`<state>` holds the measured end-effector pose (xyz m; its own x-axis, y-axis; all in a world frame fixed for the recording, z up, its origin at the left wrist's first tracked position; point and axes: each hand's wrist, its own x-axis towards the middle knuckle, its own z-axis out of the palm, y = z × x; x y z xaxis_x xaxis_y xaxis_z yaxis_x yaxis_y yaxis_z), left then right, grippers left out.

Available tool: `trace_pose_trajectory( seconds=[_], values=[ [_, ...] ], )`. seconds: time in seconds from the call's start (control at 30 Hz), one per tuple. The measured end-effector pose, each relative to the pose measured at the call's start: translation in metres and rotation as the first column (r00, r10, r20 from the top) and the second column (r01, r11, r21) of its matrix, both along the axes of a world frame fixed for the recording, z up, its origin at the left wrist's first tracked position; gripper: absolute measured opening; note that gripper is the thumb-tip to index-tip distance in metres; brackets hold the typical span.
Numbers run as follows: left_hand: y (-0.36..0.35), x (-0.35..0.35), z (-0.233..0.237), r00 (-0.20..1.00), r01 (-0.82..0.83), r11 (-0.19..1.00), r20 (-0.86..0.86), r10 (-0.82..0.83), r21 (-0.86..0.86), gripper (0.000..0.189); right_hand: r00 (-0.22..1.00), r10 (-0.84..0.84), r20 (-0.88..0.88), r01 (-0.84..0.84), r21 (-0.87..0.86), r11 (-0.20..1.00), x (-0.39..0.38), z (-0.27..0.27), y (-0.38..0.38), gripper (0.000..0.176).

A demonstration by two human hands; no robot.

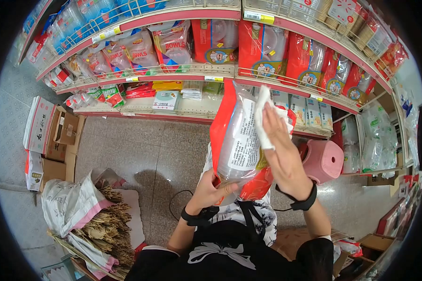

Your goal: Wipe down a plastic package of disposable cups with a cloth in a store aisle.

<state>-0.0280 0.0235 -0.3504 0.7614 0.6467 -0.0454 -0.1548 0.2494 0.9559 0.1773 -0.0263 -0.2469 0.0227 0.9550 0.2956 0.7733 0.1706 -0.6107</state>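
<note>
My left hand (208, 191) grips the lower edge of a red-and-clear plastic package (227, 140), its thumb lying over the front. Clear containers, perhaps disposable bowls, show through the wrapping, and a white label with black print faces up. Under the fingers of my right hand (282, 150) is a white cloth (261, 122), pressed along the right side of the package. The right fingers are stretched out over the cloth, and their far side is hidden. Both wrists wear black bands.
Shelves ahead carry similar red packages (262, 47), bags of bowls (172, 44) and boxes (166, 99). A pink stool (322, 161) stands at the right. On the floor at left are a white sack of dried stalks (75, 206) and cardboard boxes (56, 133). A black cable crosses the floor.
</note>
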Motion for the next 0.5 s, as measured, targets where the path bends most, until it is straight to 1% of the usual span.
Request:
trace_pose_trajectory(
  seconds=[0.03, 0.07, 0.13, 0.17, 0.2, 0.23, 0.27, 0.33, 0.4, 0.43, 0.5],
  values=[
    [0.000, 0.000, -0.001, 1.000, -0.006, 1.000, 0.003, 0.006, -0.028, 0.054, 0.998, 0.008, 0.056, -0.007, -0.017, 1.000, -0.003, -0.006, -0.003, 0.066],
    [0.000, 0.001, -0.001, 1.000, -0.007, 1.000, 0.004, 0.007, -0.029, 0.054, 0.998, 0.009, 0.058, -0.008, -0.019, 1.000, -0.007, -0.010, -0.007, 0.066],
    [-0.002, 0.003, 0.000, 0.996, -0.069, 0.983, 0.050, 0.079, -0.172, 0.052, 0.999, 0.047, -0.009, -0.047, -0.057, 0.997, -0.014, -0.016, -0.013, 0.067],
    [-0.003, 0.003, -0.003, 0.996, -0.067, 0.983, 0.050, 0.077, -0.173, 0.052, 0.998, 0.035, -0.048, -0.037, -0.028, 0.999, -0.017, -0.018, -0.016, 0.067],
    [-0.004, 0.003, -0.009, 0.991, -0.117, 0.978, 0.048, 0.127, -0.172, 0.051, 0.998, 0.031, -0.049, -0.033, -0.029, 0.999, -0.020, -0.022, -0.019, 0.067],
    [-0.005, 0.003, -0.012, 0.983, -0.166, 0.972, 0.045, 0.176, -0.169, 0.050, 0.995, 0.059, -0.082, -0.062, -0.033, 0.998, -0.022, -0.026, -0.022, 0.066],
    [-0.005, 0.003, -0.011, 0.984, -0.161, 0.972, 0.044, 0.171, -0.169, 0.050, 0.989, 0.087, -0.116, -0.092, -0.035, 0.995, -0.025, -0.030, -0.026, 0.066],
    [-0.005, 0.001, -0.008, 0.973, -0.206, 0.941, 0.042, 0.225, -0.267, 0.049, 0.990, 0.073, -0.120, -0.077, -0.030, 0.997, -0.034, -0.032, -0.034, 0.066],
    [-0.001, -0.001, -0.007, 0.978, -0.189, 0.950, 0.042, 0.206, -0.249, 0.050, 0.985, 0.105, -0.135, -0.115, -0.066, 0.991, -0.037, -0.032, -0.040, 0.069],
    [0.000, -0.002, -0.007, 0.982, -0.172, 0.958, 0.041, 0.187, -0.230, 0.051, 0.985, 0.105, -0.140, -0.113, -0.051, 0.992, -0.036, -0.034, -0.042, 0.072],
    [-0.001, 0.000, -0.007, 0.978, -0.190, 0.957, 0.040, 0.203, -0.218, 0.052, 0.983, 0.120, -0.137, -0.128, -0.049, 0.991, -0.033, -0.036, -0.043, 0.071]
  ],
)
